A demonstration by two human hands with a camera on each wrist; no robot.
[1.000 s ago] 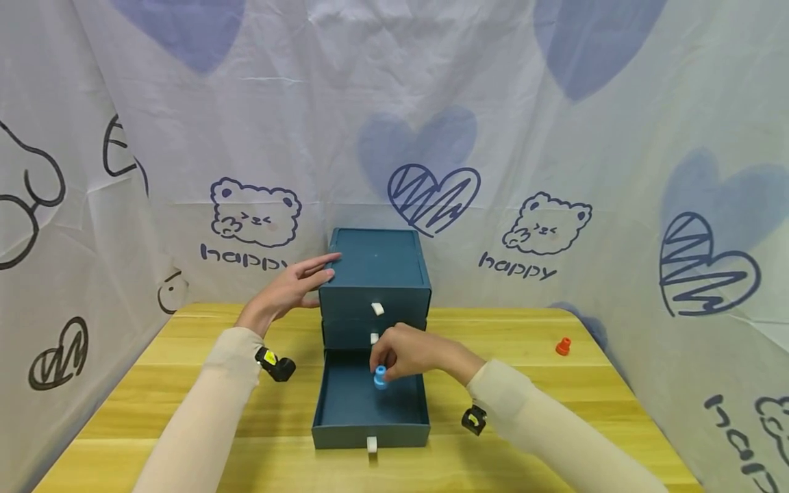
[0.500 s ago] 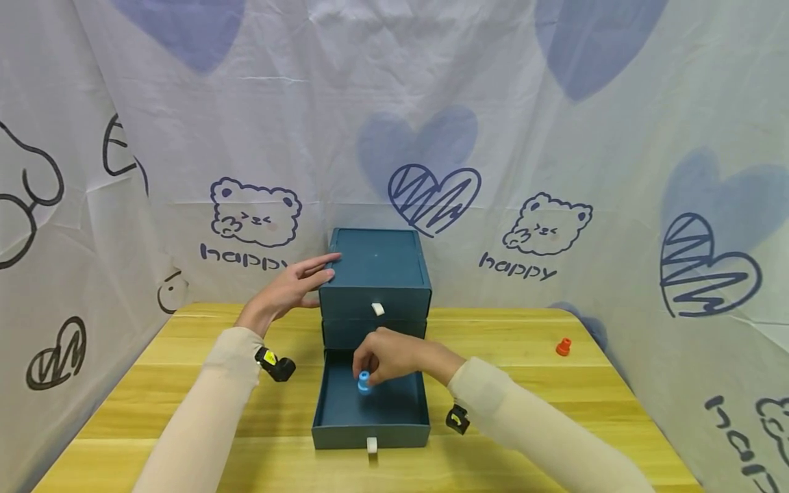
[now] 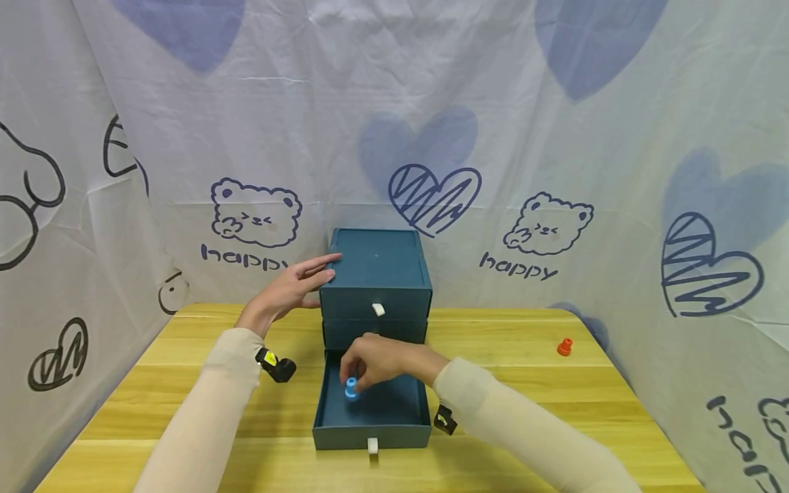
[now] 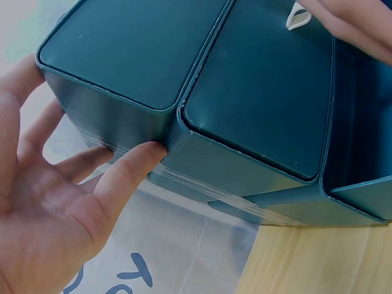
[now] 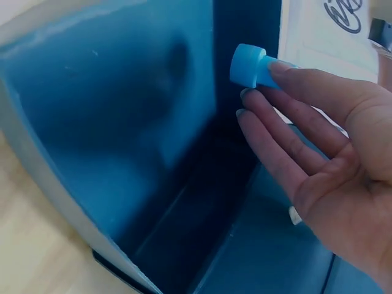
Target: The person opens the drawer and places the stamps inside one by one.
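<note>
A dark teal drawer cabinet [image 3: 376,257] stands mid-table, its bottom drawer [image 3: 371,436] pulled out toward me. My left hand [image 3: 285,291] rests on the cabinet's left side with fingers spread; in the left wrist view, its fingertips touch the wall beside the drawer fronts. My right hand [image 3: 383,359] pinches a small light-blue plastic piece [image 5: 246,65] by its narrow neck between thumb and fingers. The piece has a wide round base and is held over the left part of the open drawer. In the right wrist view its base points away from the hand, above the drawer floor.
A small orange-red piece [image 3: 564,346] of similar shape stands on the wooden table [image 3: 505,383] at the right. White tabs [image 3: 379,309] mark the drawer fronts. A printed cloth [image 3: 505,137] hangs behind and along both sides.
My right hand has moved left and slightly toward me over the open drawer, carrying the blue piece with it. My left hand and the cabinet stay in place.
</note>
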